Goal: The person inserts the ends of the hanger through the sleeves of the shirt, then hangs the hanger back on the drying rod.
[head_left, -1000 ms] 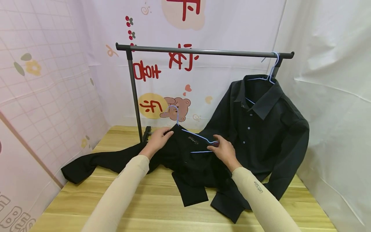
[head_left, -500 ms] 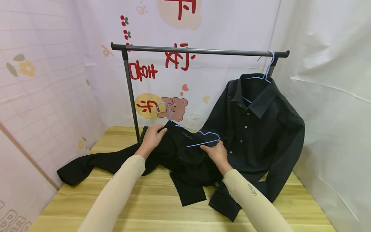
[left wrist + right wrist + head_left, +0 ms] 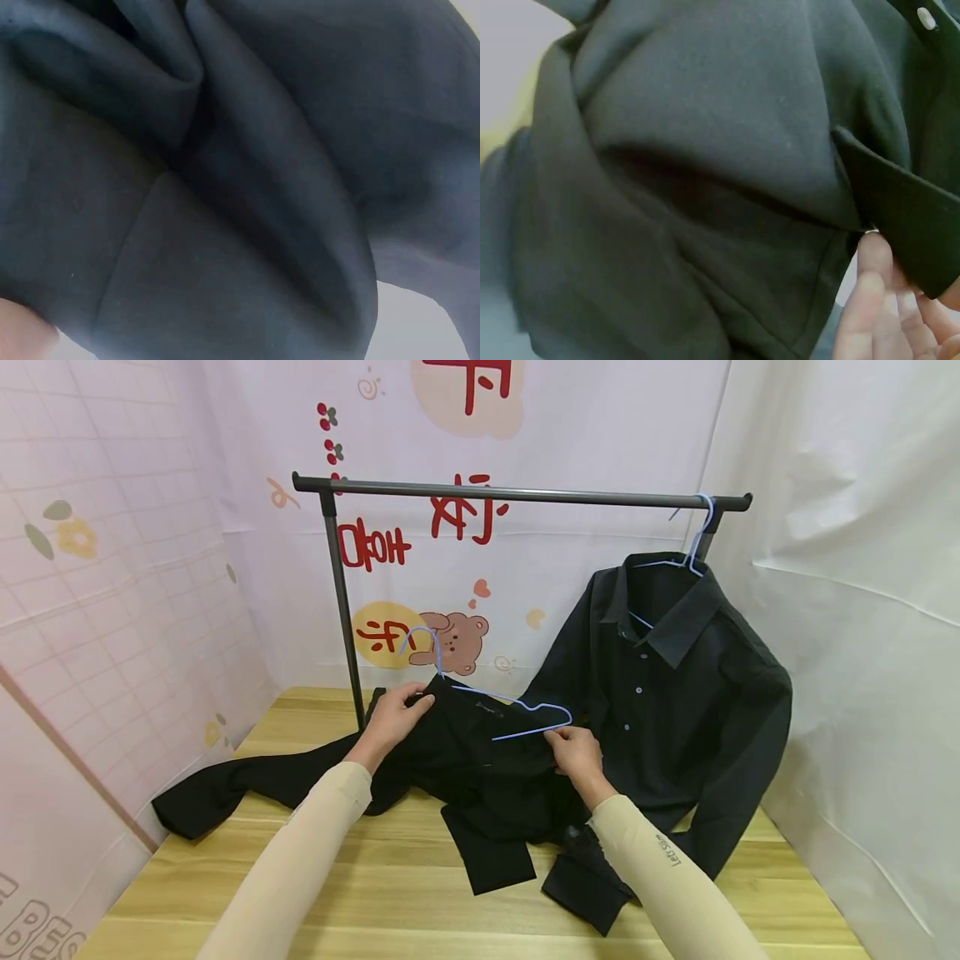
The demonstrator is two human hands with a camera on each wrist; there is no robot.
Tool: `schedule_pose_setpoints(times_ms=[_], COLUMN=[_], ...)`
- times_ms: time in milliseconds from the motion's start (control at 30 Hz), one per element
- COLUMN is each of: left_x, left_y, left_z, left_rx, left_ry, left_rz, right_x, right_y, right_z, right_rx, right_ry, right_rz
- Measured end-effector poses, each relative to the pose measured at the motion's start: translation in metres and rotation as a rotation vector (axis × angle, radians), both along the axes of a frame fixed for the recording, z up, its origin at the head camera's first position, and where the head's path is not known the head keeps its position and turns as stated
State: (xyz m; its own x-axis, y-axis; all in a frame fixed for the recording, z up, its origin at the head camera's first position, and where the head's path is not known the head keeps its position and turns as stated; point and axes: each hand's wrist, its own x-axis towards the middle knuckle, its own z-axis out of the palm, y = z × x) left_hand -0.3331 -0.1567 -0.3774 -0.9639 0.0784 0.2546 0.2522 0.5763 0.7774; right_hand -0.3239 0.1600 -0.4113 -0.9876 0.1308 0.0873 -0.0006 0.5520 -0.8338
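A black shirt [image 3: 472, 760] lies bunched over the table, its upper part lifted. The left hand [image 3: 397, 717] grips its upper left part beside the base of the hook of a pale blue hanger [image 3: 438, 653]. That hanger's left arm is hidden in the cloth, while its right end sticks out bare. Just below that end, the right hand [image 3: 579, 755] pinches the shirt's edge. In the right wrist view the fingers [image 3: 874, 259] meet at a pointed dark flap of cloth. Folded cloth fills most of the left wrist view, with a bit of skin [image 3: 22, 330] at the lower left.
Behind stands a dark metal clothes rack [image 3: 510, 493]. A second black shirt [image 3: 690, 693] hangs from its right end on another blue hanger [image 3: 702, 531], close to the right hand. Underneath is a wooden table [image 3: 405, 893]; printed cloth walls [image 3: 600, 427] enclose it.
The right hand has let go of the hanger's right end and moved below it, onto the shirt's edge. The hanger's right end now shows bare. The left hand keeps its grip.
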Motion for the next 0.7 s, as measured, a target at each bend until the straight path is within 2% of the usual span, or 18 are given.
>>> schedule_pose_setpoints(times_ms=[100,233,300,433,600,700], left_x=[0.002,0.002,0.002,0.003,0.004,0.004], left_y=[-0.002,-0.006,-0.009,-0.015,-0.017,-0.017], left_z=[-0.001,-0.005,-0.007,-0.008,-0.008,-0.007], left_rx=[0.001,-0.021,-0.031,-0.054,-0.09,-0.093], left_ry=[-0.014,0.028,0.049,0.055,0.018,-0.008], left_rz=[-0.012,-0.044,-0.066,-0.106,-0.134,-0.129], right_x=[-0.001,-0.004,-0.005,-0.006,-0.006,-0.005], right_y=[0.003,0.005,0.006,0.006,0.008,0.008], right_z=[0.004,0.007,0.007,0.006,0.005,0.005], right_rx=[0.083,0.22,0.252,0.263,0.238,0.215], right_ry=[0.056,0.132,0.155,0.183,0.219,0.256], right_rz=[-0.003,-0.009,-0.005,-0.002,-0.039,-0.051])
